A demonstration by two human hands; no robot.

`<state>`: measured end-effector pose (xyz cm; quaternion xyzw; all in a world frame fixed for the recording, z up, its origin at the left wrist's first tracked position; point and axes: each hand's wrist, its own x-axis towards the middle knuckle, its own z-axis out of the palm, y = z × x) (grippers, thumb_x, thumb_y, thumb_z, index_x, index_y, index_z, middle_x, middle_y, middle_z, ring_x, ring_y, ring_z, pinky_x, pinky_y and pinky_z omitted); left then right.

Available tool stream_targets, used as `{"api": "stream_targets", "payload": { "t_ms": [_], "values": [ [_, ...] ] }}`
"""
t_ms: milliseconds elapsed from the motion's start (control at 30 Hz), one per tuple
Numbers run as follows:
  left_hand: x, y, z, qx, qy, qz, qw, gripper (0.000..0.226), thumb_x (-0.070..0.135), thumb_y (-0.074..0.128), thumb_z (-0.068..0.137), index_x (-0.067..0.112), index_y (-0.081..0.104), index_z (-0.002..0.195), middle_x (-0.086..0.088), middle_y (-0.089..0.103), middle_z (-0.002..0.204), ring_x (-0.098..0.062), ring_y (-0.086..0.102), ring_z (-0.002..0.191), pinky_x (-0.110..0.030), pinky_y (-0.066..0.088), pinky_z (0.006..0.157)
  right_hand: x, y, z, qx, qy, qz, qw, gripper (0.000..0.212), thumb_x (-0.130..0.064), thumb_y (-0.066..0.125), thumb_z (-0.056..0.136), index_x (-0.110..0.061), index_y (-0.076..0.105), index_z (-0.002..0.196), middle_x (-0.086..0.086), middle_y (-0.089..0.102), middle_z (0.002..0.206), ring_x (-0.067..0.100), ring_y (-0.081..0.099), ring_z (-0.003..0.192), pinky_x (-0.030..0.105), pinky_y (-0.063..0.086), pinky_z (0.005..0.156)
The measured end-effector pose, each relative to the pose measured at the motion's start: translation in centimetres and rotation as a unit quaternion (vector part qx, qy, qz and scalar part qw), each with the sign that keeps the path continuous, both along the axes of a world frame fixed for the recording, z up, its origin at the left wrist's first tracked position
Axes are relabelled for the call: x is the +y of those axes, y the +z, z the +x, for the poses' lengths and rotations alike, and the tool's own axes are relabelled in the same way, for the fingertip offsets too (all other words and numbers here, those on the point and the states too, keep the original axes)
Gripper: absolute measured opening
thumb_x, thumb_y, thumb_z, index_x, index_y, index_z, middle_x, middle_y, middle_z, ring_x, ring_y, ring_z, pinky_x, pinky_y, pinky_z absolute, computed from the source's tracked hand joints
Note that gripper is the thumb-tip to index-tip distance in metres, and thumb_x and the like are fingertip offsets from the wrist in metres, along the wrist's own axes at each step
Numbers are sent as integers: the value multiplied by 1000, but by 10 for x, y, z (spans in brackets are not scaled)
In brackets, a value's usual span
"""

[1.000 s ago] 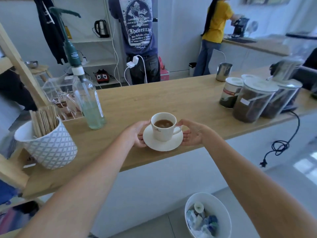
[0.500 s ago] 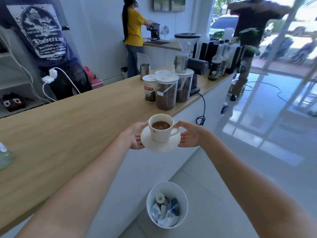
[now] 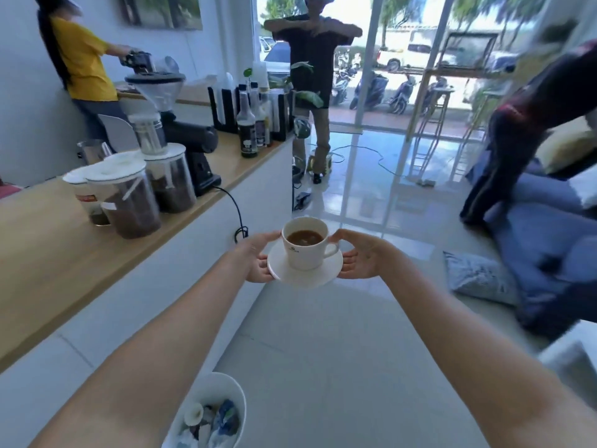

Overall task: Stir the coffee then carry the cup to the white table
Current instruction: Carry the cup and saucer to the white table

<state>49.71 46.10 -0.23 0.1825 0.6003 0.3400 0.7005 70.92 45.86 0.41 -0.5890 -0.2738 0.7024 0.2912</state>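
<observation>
A white cup with brown coffee in it stands on a white saucer. I hold the saucer in the air over the floor, to the right of the wooden counter. My left hand grips the saucer's left rim and my right hand grips its right rim, beside the cup's handle. No white table shows clearly in this view.
Coffee jars and a black grinder stand on the counter. A white bin sits on the floor below my left arm. A person in black stands ahead by the glass door. Blue cushions and another person lie right.
I lifted the cup and saucer off the counter and turned right with them; the view now faces the glass door and the tiled floor.
</observation>
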Motion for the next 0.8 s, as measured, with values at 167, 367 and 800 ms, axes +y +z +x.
{"api": "stream_targets", "payload": {
  "t_ms": [167, 367, 800],
  "values": [
    [26, -9, 100, -10, -64, 6, 998, 74, 31, 78, 77, -6, 44, 130, -16, 63, 120, -30, 64, 103, -42, 50, 97, 1, -3, 102, -23, -62, -4, 998, 68, -16, 74, 70, 8, 47, 127, 19, 65, 103, 31, 67, 87, 39, 55, 78],
    [57, -12, 216, 9, -156, 24, 987, 68, 32, 79, 76, -5, 46, 123, -16, 62, 116, -30, 64, 93, -41, 52, 92, -7, -8, 208, -19, -147, -3, 989, 68, -16, 72, 71, 8, 44, 128, 20, 63, 108, 32, 66, 89, 40, 55, 79],
    [129, -29, 459, 4, -369, 43, 928, 57, 34, 76, 80, -6, 49, 110, -15, 63, 106, -28, 63, 90, -38, 51, 93, -13, -23, 399, 5, -367, 4, 930, 60, -15, 67, 79, 7, 44, 130, 18, 61, 107, 29, 62, 82, 39, 53, 76]
  ]
}}
